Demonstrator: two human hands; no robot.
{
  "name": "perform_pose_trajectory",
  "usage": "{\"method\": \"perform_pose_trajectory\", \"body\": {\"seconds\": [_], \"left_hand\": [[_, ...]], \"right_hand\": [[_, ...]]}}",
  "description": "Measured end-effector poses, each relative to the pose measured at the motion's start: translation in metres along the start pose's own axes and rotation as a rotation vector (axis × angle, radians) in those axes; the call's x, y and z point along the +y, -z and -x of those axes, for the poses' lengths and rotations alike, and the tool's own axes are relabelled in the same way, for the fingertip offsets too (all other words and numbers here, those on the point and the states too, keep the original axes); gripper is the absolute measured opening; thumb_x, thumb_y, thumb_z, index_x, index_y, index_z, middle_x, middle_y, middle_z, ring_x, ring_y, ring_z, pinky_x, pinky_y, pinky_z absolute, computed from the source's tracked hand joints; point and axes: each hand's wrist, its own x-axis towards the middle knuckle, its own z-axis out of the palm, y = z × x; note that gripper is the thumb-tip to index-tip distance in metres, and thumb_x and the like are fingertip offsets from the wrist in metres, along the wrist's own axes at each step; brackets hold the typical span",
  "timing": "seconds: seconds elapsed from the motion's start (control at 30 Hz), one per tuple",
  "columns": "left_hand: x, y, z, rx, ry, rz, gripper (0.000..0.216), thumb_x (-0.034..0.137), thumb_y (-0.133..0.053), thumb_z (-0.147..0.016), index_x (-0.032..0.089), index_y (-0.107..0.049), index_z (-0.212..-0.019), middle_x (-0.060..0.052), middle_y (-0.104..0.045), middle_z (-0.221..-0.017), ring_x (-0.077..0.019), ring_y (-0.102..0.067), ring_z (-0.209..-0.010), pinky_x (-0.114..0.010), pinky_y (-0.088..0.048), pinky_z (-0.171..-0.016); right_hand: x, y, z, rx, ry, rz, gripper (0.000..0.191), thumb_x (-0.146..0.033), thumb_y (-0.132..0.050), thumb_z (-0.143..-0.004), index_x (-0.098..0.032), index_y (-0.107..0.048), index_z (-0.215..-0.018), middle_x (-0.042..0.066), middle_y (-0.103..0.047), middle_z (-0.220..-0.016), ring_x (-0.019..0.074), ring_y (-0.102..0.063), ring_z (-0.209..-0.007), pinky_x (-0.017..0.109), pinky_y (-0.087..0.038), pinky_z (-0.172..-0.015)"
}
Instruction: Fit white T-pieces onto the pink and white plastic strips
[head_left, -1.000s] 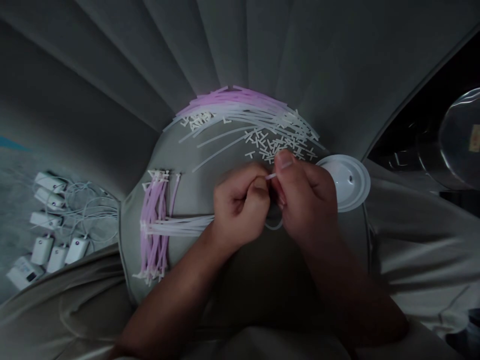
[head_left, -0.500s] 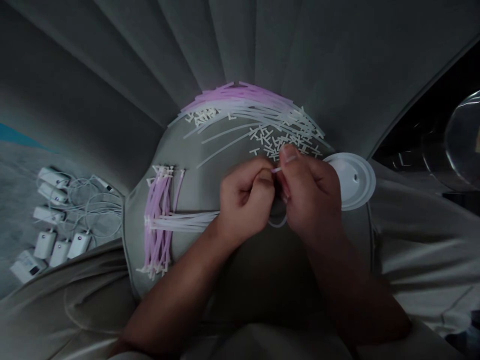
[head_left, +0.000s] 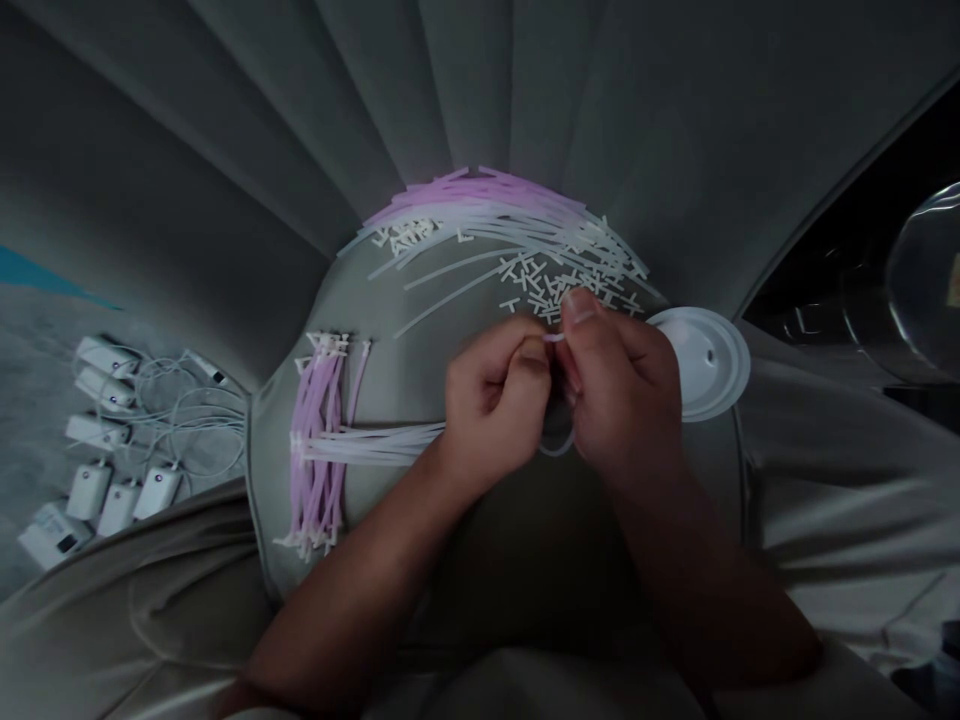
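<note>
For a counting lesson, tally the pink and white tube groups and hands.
Pink groups: 2 (far pink pile, left pink stack)
White groups: 2 (far white pile, left white bundle)
Hands: 2 (left hand, right hand)
Total: 6

Single head cam, worn by the person, looks fwd & steeply down from above the forearms [head_left: 367, 560]. Fairly close: fingers [head_left: 529, 375] sit approx. mid-frame. Wide FOV takes in padded seat [head_left: 405, 380] centrally, pleated backrest [head_left: 469, 90] up top, bit of floor [head_left: 37, 390] at L edge; pic squeezed in ht.
</note>
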Motion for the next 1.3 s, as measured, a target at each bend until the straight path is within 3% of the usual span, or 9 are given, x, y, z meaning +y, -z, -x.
{"method": "perform_pose_trajectory", "body": {"seconds": [0.27,0.47,0.83,1.03,1.3], "left_hand": [[0.000,0.002,0.000,-0.019,-0.021,-0.101,0.034,0.023,-0.047,-0.097,0.021,-0.049,-0.063,0.003,-0.054,-0.055,-0.0096,-0.053,-0.051,-0.023,-0.043,-0.050],[-0.001,0.002,-0.002,-0.019,-0.132,-0.188,0.029,0.013,-0.044,-0.093,0.020,-0.046,-0.064,0.005,-0.049,-0.053,-0.0077,-0.048,-0.049,-0.021,-0.040,-0.050],[-0.001,0.006,-0.004,-0.069,-0.232,-0.362,0.030,0.014,-0.043,-0.093,0.021,-0.041,-0.064,0.005,-0.046,-0.054,-0.0094,-0.045,-0.051,-0.024,-0.038,-0.052],[-0.004,0.008,-0.006,-0.062,-0.315,-0.402,0.032,0.018,-0.041,-0.096,0.020,-0.039,-0.064,0.005,-0.042,-0.053,-0.0082,-0.042,-0.050,-0.025,-0.035,-0.051],[-0.003,0.017,-0.007,-0.144,-0.369,-0.549,0.026,0.015,-0.044,-0.092,0.022,-0.039,-0.068,0.004,-0.043,-0.057,-0.0114,-0.043,-0.053,-0.030,-0.033,-0.054]], "right_hand": [[-0.001,-0.001,-0.001,-0.001,0.042,0.045,0.047,-0.035,-0.052,-0.099,-0.022,-0.038,-0.056,-0.007,-0.035,-0.053,0.0078,-0.026,-0.049,0.026,-0.033,-0.051],[-0.002,-0.001,-0.001,0.016,0.031,0.087,0.045,-0.031,-0.052,-0.098,-0.022,-0.038,-0.057,-0.007,-0.034,-0.053,0.0081,-0.026,-0.049,0.025,-0.035,-0.053],[-0.002,-0.002,-0.002,0.041,-0.008,0.054,0.047,-0.034,-0.056,-0.097,-0.023,-0.034,-0.056,-0.007,-0.029,-0.054,0.0095,-0.025,-0.051,0.027,-0.036,-0.055],[-0.001,0.000,-0.003,-0.012,0.030,0.049,0.046,-0.033,-0.053,-0.098,-0.022,-0.035,-0.057,-0.007,-0.030,-0.056,0.0092,-0.022,-0.053,0.026,-0.035,-0.056],[-0.001,0.000,-0.001,-0.019,0.070,0.095,0.046,-0.034,-0.051,-0.100,-0.022,-0.035,-0.059,-0.006,-0.030,-0.057,0.0088,-0.026,-0.054,0.025,-0.036,-0.054]]}}
